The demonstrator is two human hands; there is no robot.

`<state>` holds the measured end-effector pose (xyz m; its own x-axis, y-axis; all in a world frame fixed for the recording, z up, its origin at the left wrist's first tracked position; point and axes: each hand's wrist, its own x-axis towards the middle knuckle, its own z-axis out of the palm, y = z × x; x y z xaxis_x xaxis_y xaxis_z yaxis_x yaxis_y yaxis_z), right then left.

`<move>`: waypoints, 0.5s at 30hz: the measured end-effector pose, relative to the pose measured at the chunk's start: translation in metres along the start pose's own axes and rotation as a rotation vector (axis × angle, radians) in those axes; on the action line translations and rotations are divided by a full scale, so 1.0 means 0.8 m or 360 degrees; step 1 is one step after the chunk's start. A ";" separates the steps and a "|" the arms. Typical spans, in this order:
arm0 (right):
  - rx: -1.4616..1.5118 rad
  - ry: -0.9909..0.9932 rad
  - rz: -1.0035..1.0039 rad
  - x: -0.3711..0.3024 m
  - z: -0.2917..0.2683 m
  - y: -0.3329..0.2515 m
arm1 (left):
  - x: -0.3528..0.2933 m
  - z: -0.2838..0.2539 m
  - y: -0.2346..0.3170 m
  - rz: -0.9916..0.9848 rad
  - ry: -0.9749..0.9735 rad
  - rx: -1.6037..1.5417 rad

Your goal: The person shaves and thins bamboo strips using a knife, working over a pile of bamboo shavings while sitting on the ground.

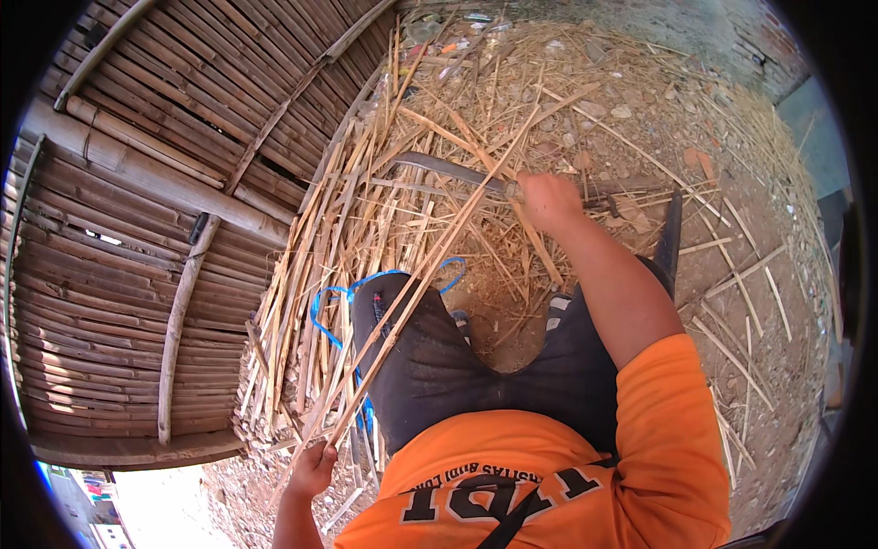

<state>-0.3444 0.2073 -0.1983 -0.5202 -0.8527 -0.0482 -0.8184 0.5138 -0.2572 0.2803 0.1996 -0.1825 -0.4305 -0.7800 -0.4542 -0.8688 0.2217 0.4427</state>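
Note:
My left hand (315, 467), low at the left beside my thigh, is closed round the near end of long, pale bamboo strips (393, 331). They slant up across my left thigh and away to the far right, past the blade. In front of my knees my right hand (551, 203) grips a machete (448, 168) by its handle, which the fingers mostly hide. Its dark, slightly curved blade points left, crossing the strips close to the hand. Whether blade and strips touch, I cannot tell.
Split bamboo (306, 302) lies piled along my left, below a bamboo slat wall (128, 302). Blue strapping (320, 316) loops by my left knee. Shavings and loose slivers cover the ground ahead. A dark pointed piece (671, 229) stands beyond my right knee.

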 end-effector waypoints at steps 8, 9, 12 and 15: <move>0.0599 -0.0377 0.0196 0.000 0.020 0.007 | 0.008 -0.014 0.010 -0.0133 -0.0073 -0.0009; 0.0368 -0.0192 0.0130 -0.019 0.013 -0.013 | 0.004 -0.013 0.000 -0.0196 -0.0080 -0.0032; -0.0080 0.0042 -0.0026 -0.026 0.002 -0.019 | 0.001 -0.014 -0.016 -0.0199 -0.0107 -0.0130; -0.0243 0.0023 -0.0013 -0.014 -0.005 0.010 | -0.001 -0.020 0.004 -0.0182 -0.0094 -0.0136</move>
<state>-0.3460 0.2217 -0.1961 -0.5158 -0.8561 -0.0326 -0.8497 0.5161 -0.1077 0.2819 0.1912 -0.1682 -0.3458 -0.7609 -0.5491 -0.8900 0.0806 0.4487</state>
